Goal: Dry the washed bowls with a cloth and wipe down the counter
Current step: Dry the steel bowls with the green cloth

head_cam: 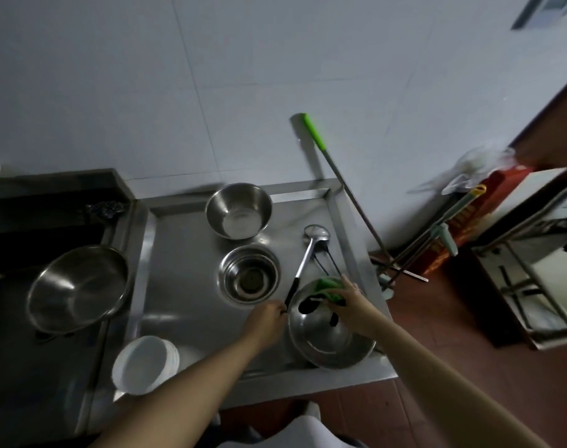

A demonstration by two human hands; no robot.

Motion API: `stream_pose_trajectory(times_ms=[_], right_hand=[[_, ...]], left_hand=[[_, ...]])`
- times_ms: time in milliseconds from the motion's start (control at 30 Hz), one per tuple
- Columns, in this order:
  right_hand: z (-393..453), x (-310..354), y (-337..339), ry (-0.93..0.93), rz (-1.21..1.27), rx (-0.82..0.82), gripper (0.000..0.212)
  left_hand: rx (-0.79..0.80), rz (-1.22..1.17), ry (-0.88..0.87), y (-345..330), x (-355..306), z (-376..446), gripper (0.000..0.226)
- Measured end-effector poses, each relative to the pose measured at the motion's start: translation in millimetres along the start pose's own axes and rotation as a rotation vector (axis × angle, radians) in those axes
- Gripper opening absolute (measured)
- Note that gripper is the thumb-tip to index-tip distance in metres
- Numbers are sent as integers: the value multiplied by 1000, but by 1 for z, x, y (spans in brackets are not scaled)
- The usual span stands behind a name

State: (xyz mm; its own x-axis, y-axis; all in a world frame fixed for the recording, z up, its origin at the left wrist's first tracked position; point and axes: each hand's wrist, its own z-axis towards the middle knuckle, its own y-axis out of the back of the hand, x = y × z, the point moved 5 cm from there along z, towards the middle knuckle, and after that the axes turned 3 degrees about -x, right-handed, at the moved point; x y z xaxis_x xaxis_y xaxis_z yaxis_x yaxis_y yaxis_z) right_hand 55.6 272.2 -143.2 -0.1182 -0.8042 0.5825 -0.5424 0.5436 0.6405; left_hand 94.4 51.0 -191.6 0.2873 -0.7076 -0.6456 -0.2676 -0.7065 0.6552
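Head view, looking down on a steel counter (185,286) w/ raised edges: a person dries a large steel bowl (330,337) at the near right corner. Right hand (353,305) reaches inside the bowl, fingers curled round a bunched green cloth (329,287) and pressing it to the far inner wall. Left hand (269,315) is at the bowl's left rim, fingers curled; it looks to be steadying the rim, but the black grip of a ladle (304,260) ends right there too, so which it pinches can't be told for sure.

Other bowls wait: a mid-size one (239,210) at the back, a nested stack (249,274) mid-counter, a wide one (78,287) off to the left over the darker sink area. White bowls (144,363) are stacked at the near left. A green-handled mop (340,185) leans on the tiled wall beyond.

Handling, as a judgement: thin steel, so light and stiff, not fragile, but prob. slick while wet and apt to spin or skid on the steel top under wiping pressure. Best hold is the rolled rim, thumb over the edge, opp. the wiping hand. Cloth is soft, wads easily; keep it bunched in the palm. Dark patches inside the bowl look like reflections, unclear.
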Motion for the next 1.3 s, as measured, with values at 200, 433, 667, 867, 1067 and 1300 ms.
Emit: stream_pose_trajectory(times_ms=[200, 433, 667, 867, 1067, 1300], right_hand=[[-14, -32, -23, 141, -234, 48, 48], [-51, -75, -85, 76, -206, 346, 52], [-34, -66, -95, -83, -127, 171, 48], [-30, -48, -110, -13, -409, 154, 54], [-38, -12, -97, 203, -307, 83, 62], [-43, 74, -78, 342, -328, 281, 48]], left_hand=[[4, -202, 286, -61, 26, 3, 20], [86, -438, 656, -98, 37, -10, 29], [57, -630, 776, -121, 40, 0, 39], [-17, -764, 775, -114, 18, -9, 29], [-130, -742, 724, -63, 19, -17, 24], [-219, -653, 623, 35, 24, -24, 13]])
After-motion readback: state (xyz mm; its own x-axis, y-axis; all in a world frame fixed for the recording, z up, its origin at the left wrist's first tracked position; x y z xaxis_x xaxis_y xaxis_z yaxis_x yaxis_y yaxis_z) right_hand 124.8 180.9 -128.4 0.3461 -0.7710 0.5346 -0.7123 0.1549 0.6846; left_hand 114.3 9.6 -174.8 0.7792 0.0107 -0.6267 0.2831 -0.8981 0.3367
